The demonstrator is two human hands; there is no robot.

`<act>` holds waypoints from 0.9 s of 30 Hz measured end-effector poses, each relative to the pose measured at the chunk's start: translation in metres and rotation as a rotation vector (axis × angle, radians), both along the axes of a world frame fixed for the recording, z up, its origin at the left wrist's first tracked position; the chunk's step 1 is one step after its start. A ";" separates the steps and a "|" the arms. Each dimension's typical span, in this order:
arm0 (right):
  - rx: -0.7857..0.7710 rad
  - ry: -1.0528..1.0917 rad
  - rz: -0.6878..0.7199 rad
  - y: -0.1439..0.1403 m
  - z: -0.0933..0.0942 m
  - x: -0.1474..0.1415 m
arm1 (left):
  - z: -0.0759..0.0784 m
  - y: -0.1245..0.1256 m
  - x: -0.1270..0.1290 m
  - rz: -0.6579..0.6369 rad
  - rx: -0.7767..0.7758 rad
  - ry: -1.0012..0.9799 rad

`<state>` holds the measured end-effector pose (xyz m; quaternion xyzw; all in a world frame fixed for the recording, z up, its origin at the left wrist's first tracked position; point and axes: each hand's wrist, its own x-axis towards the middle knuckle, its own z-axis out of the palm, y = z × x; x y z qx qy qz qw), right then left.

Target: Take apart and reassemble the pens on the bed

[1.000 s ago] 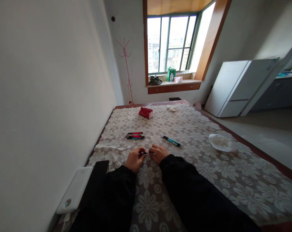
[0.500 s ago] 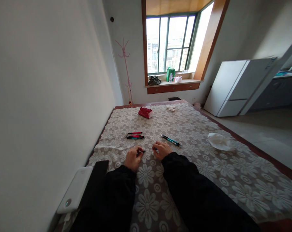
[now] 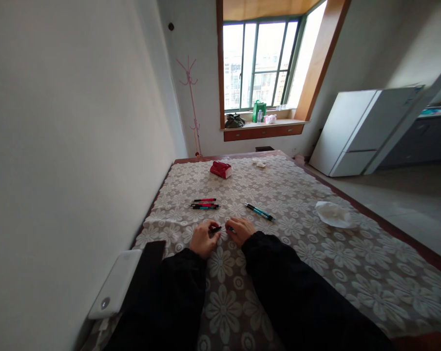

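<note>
My left hand [image 3: 204, 239] is closed in a pinch around a short black pen part [image 3: 215, 229], whose tip points toward the other hand. Close beside it, my right hand [image 3: 241, 230] also has its fingers pinched together. A sliver of something bluish shows between those fingers; most of it is hidden. Both hands rest low over the flowered tablecloth [image 3: 223, 307]. Beyond the left hand lie red-and-black pens [image 3: 204, 200] with a teal-and-black pen [image 3: 204, 208] against them. Past the right hand, a teal-and-black pen [image 3: 259, 211] lies at a slant.
A red tissue pack [image 3: 220, 169] sits toward the far end, near a crumpled tissue [image 3: 259, 164]. White paper [image 3: 335, 214] lies at right. By the left wall are a white power bank [image 3: 115, 282] with a cable and a dark flat object [image 3: 155, 248].
My right hand has moved slightly left, narrowing the gap to my left hand. The black part in the left hand sits a little nearer the right fingers. The pens lie as before.
</note>
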<state>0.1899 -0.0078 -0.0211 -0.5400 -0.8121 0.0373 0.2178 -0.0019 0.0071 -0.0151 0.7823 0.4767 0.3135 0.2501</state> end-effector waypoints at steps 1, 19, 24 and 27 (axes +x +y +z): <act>0.000 -0.009 0.004 0.000 0.000 -0.001 | 0.000 0.000 0.000 -0.010 0.000 0.009; 0.073 0.088 0.067 0.005 0.001 0.007 | -0.008 0.005 -0.002 -0.001 -0.028 -0.041; 0.129 -0.028 0.210 0.003 -0.003 0.002 | -0.007 0.004 0.000 0.000 -0.001 -0.054; 0.193 -0.073 0.229 0.001 0.000 0.003 | -0.006 0.004 0.000 -0.004 0.014 -0.055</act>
